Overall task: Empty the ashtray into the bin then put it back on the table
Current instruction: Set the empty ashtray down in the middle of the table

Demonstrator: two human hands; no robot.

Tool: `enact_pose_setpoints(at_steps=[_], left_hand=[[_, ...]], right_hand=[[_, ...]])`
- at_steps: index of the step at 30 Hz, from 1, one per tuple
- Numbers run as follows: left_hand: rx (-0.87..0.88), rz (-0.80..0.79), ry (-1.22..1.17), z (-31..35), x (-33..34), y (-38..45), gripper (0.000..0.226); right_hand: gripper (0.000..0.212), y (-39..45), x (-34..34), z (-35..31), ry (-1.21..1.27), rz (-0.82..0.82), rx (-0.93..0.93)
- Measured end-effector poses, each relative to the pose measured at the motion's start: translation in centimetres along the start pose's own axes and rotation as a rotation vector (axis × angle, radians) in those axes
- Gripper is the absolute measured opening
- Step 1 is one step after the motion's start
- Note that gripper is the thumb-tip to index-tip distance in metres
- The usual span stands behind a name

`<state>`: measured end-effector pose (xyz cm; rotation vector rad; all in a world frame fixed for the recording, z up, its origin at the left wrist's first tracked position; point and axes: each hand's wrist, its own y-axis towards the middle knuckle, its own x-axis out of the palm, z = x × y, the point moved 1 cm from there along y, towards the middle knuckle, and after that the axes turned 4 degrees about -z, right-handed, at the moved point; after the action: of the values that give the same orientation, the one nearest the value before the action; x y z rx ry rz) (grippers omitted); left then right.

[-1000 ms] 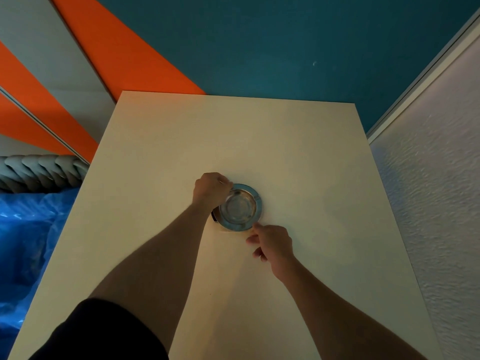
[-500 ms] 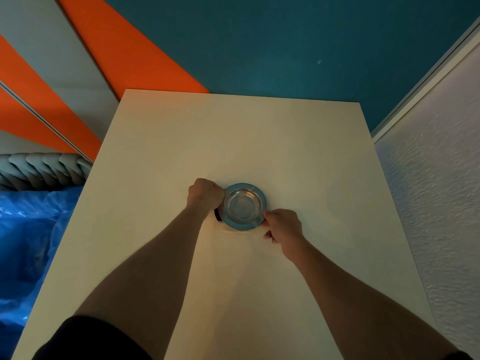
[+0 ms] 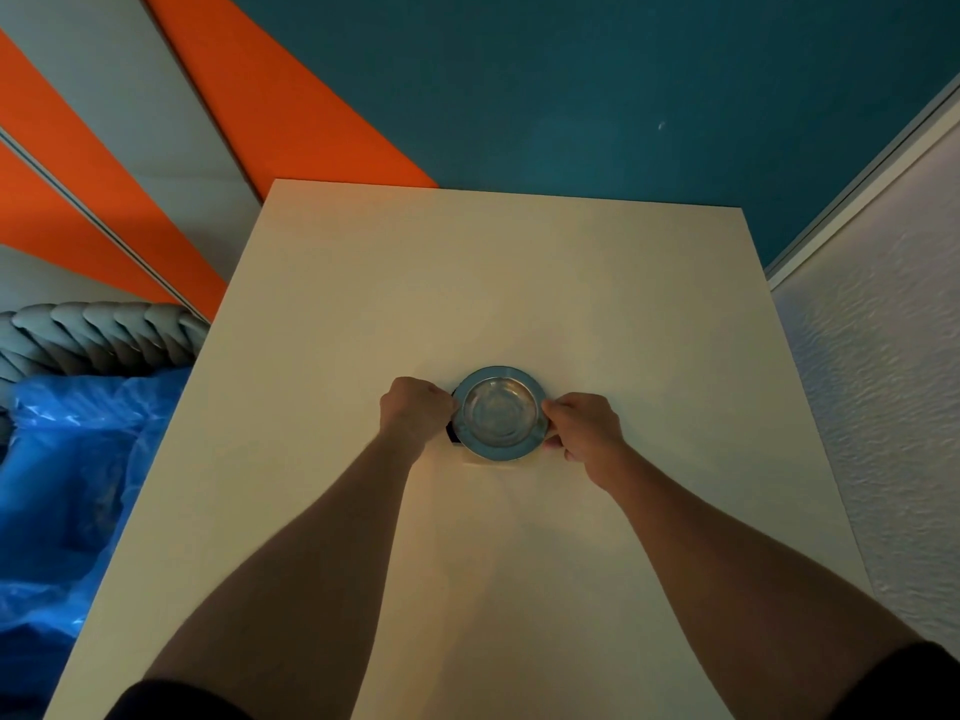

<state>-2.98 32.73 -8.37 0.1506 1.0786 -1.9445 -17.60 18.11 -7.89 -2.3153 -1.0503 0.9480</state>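
Observation:
A round metal ashtray with a shiny bowl and a wide flat rim sits near the middle of the cream table. Its bowl looks empty. My left hand is closed on the ashtray's left rim. My right hand is closed on its right rim, with the thumb on top. A dark base shows under the rim at the left. The bin, lined with a blue plastic bag, stands off the table's left edge.
A grey braided rim runs above the blue bag at the left. A white textured wall runs close along the table's right side. Beyond the far edge is a teal surface with orange and grey panels.
My right hand has moved from below the ashtray up to its right rim and closed on it. My left hand has stayed on the left rim.

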Motion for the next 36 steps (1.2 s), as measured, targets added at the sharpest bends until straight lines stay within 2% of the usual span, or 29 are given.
enact_pose_setpoints(at_steps=[8,12,36], left_hand=[[-0.022,0.029,-0.062,-0.4,-0.44,0.29,0.012],[-0.021,0.024,-0.076,-0.47,-0.42,0.32,0.016],[-0.06,-0.038,-0.007,0.29,-0.8,-0.15,0.013]], right_hand=[[0.022,0.24,0.53,-0.42,0.001,-0.023,-0.016],[0.021,0.22,0.51,-0.3,0.038,-0.027,-0.012],[0.027,0.26,0.7,-0.21,0.014,0.016,-0.002]])
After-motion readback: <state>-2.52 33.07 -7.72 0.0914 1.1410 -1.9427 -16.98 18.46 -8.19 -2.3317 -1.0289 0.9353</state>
